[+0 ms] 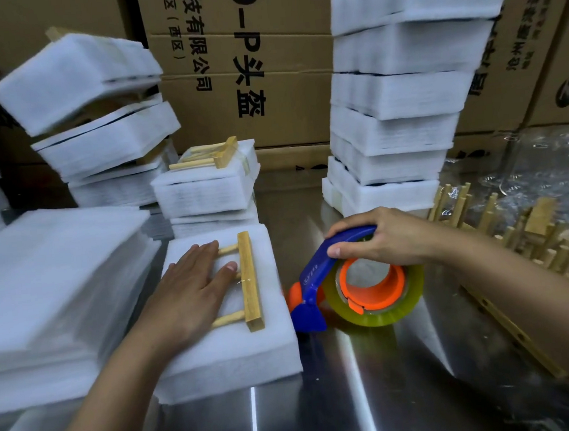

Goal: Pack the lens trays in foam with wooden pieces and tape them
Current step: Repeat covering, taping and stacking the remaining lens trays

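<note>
Two-handed, leaning over the shiny counter (pixel 378 396). Pressing the left hand (pixel 193 285) flat on the foam pack (pixel 233 357) at 6 o'clock, fingers straight and spread a little, fingertips lying over the thin pegs of the wooden piece (pixel 249 280). Seeing that wooden piece lying on top of the foam pack, long bar at 3 o'clock from the fingers. Gripping the tape dispenser (pixel 315 274) with the right hand (pixel 381 237), fingers curled over the blue handle, thumb on the near side. Holding it just at 3 o'clock from the foam pack, blue and orange nose right by the pack's edge; not able to tell if touching. Resting the tape roll (pixel 398 308), yellowish on an orange hub, on the counter. Finding a tall stack (pixel 404 101) of foam packs at 1 o'clock, a leaning stack (pixel 95 111) at 10 o'clock, a small stack (pixel 205 191) at 12 o'clock with a second wooden piece (pixel 219 154) on top. Spotting flat foam sheets (pixel 47 277) at 9 o'clock, a heap of wooden pieces (pixel 519 239) at 3 o'clock, cardboard boxes (pixel 264 79) far back at 12 o'clock.
</note>
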Demonstrator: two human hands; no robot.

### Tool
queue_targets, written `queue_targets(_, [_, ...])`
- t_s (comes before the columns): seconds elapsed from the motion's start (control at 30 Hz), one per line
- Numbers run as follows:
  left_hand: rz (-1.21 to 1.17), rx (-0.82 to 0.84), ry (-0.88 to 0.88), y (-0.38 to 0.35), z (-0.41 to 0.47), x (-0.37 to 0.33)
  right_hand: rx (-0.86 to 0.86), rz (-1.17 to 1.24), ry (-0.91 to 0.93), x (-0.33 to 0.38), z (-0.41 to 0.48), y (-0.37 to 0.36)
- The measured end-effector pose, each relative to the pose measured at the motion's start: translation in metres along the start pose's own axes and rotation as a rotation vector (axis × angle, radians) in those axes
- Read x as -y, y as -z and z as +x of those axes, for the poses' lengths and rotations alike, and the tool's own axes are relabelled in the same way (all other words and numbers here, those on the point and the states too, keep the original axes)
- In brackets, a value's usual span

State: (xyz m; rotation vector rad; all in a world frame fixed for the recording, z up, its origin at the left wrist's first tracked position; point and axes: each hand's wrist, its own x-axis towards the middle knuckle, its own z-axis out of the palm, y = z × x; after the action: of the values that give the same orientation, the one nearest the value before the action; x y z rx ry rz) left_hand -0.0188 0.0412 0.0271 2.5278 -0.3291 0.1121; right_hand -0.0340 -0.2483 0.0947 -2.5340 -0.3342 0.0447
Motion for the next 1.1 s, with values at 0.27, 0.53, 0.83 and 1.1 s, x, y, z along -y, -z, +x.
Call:
queue_targets(0.27, [-0.071, -0.022, 0.013, 0.006, -0.005, -0.001, -0.066, 0.062, 0.012, -0.017, -0.015, -0.007])
queue_targets(0.53, [0.005, 0.027, 0.018, 0.003, 0.001, -0.006, -0.208, -0.116, -0.019, -0.031, -0.055, 0.012])
queue_targets(0.83, [0.025, 0.039, 0.02, 0.003, 0.004, -0.004, -0.554, -0.563, -0.02, -0.071, -0.088, -0.019])
queue_targets(1.1, [0.055, 0.044, 0.023, 0.002, 0.005, -0.004, -0.673, -0.686, 0.081, -0.082, -0.1, -0.067])
